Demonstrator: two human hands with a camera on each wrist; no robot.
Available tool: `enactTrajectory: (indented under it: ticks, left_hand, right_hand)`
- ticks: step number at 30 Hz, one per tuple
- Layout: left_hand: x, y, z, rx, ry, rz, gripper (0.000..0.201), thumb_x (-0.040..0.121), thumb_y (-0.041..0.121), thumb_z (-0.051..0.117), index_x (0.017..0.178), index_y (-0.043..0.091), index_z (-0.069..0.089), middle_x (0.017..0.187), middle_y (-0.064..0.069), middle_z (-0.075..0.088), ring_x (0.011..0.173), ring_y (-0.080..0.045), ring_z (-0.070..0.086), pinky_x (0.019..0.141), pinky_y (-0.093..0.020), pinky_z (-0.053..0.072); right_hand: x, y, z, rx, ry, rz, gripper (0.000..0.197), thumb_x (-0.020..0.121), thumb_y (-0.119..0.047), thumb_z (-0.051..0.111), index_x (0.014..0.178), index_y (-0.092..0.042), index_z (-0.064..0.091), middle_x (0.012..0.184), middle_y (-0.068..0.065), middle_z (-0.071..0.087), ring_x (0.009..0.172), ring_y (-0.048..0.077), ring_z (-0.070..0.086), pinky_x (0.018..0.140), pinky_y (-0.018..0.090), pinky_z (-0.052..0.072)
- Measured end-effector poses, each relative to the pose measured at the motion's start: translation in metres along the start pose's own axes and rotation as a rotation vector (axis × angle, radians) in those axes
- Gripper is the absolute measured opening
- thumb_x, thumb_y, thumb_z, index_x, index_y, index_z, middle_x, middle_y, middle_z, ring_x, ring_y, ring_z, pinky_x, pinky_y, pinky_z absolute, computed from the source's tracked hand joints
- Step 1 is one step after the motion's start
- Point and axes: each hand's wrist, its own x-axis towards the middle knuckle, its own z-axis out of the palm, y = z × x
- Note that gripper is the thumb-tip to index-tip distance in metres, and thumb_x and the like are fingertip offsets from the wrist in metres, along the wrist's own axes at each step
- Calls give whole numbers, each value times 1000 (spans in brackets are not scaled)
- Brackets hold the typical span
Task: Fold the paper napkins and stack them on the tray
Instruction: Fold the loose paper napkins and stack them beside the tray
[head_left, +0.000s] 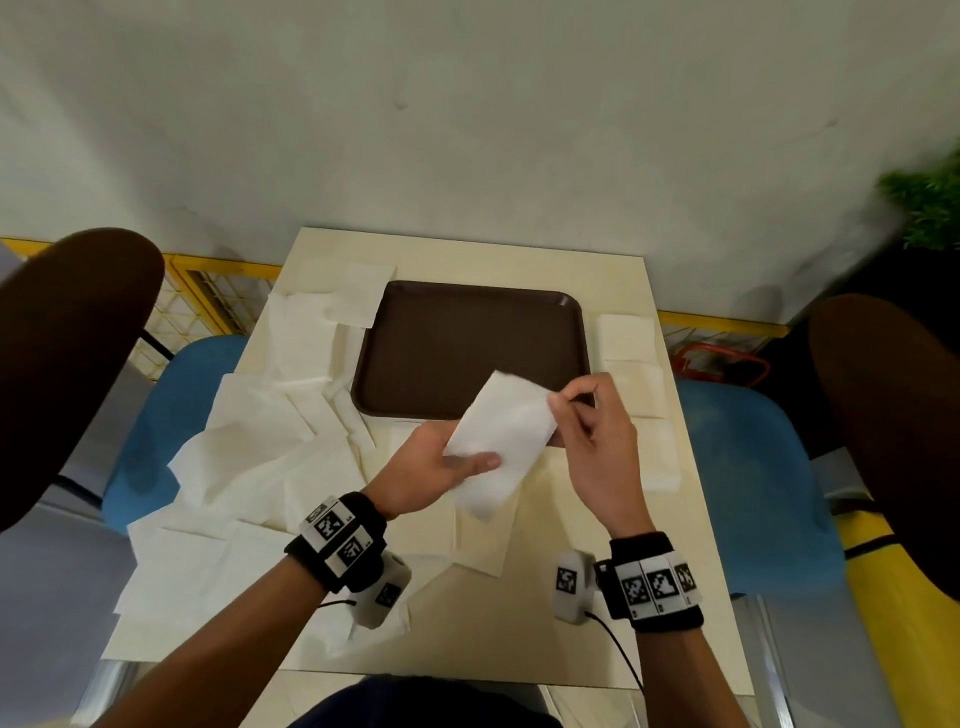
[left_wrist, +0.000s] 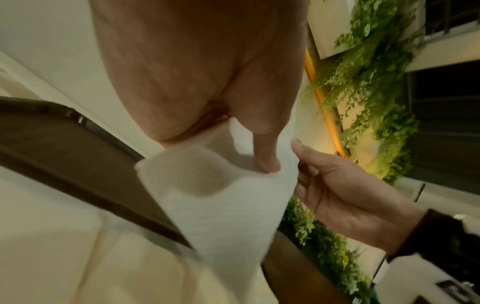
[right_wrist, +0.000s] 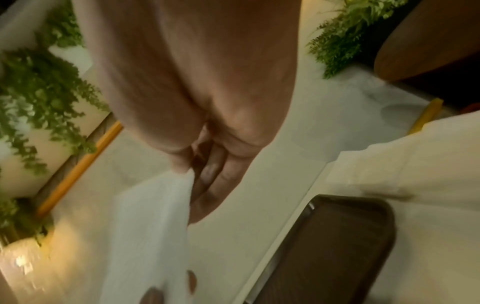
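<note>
Count, head view: one dark brown rectangular plastic tray (head_left: 470, 317); one folded white paper napkin (head_left: 498, 441) held up; two hands, left hand (head_left: 426, 467), right hand (head_left: 597, 441); one cream square table (head_left: 597, 649); loose white napkins at left overlap, number uncertain; two blue chair seats (head_left: 171, 405)

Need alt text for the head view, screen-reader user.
Both hands hold one white paper napkin above the near edge of an empty brown tray: the left hand grips its lower end, the right hand pinches its upper corner. Unfolded napkins lie spread on the table at left.
</note>
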Motion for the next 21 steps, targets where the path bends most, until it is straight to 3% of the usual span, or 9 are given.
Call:
enactTrajectory:
  ticks: [2,5,8,12,14,16,17,19,21]
  left_hand:
    - [-4,8,1,-55,49,1,22,101,38,71,114,22,79,108,7,81,96,-17,78,85,-43,63]
    - [-8,16,-1,-116,121,52,29,109,35,58,118,17,78,112,1,81,103,-22,77,87,-39,61]
    - [-10,25,-4,-167,125,50,35,113,37,49,122,17,76,115,-1,79,107,-26,75,93,-41,60]
    - [-14,29,-18,-72,149,125,24,108,29,62,125,19,75,117,4,79,106,-19,76,93,-45,63]
    - [-16,29,-26,-84,155,134,13,106,22,66,110,20,78,103,5,81,96,-18,77,86,-41,64]
    - [-17,27,-30,-70,177,171,31,106,16,66,76,20,68,72,10,65,68,-16,63,67,-32,54]
    - [-17,26,-32,-63,178,178,35,106,14,65,71,14,62,67,8,56,64,-20,54,65,-32,46]
    - [-18,24,-35,-123,139,171,22,107,6,61,89,2,73,76,1,68,74,-26,64,72,-34,52]
    - [-21,26,-34,-212,122,147,27,106,-6,52,104,0,79,75,-1,68,77,-18,67,75,-26,55]
  right_hand:
    - [4,-5,0,84,41,83,21,107,-36,66,118,-25,51,96,3,78,88,22,79,77,51,67]
    - [1,-10,6,161,-68,220,40,98,-41,79,126,-24,57,111,-2,78,100,16,78,84,48,68]
    - [-7,-7,18,88,-186,165,27,98,-31,80,121,-20,70,109,-6,78,103,13,76,83,45,68]
    - [-11,-2,26,128,-119,110,9,102,-20,75,111,-20,76,98,-3,75,98,20,73,81,44,67]
    - [-10,-2,25,156,-95,111,5,102,-18,75,97,-19,73,94,0,73,96,22,72,79,41,64]
    - [-10,-1,25,175,-78,107,11,101,-14,75,91,-13,72,90,6,71,90,28,68,79,43,59]
    - [-10,-1,24,198,-82,101,5,100,-10,75,95,-10,75,92,8,73,91,30,69,82,45,59]
    - [-10,-4,22,216,-82,48,15,95,0,76,100,-12,83,100,6,77,97,27,72,88,44,59]
    - [-10,-5,20,221,-99,-3,25,92,7,75,97,-15,86,101,5,74,98,25,71,87,37,58]
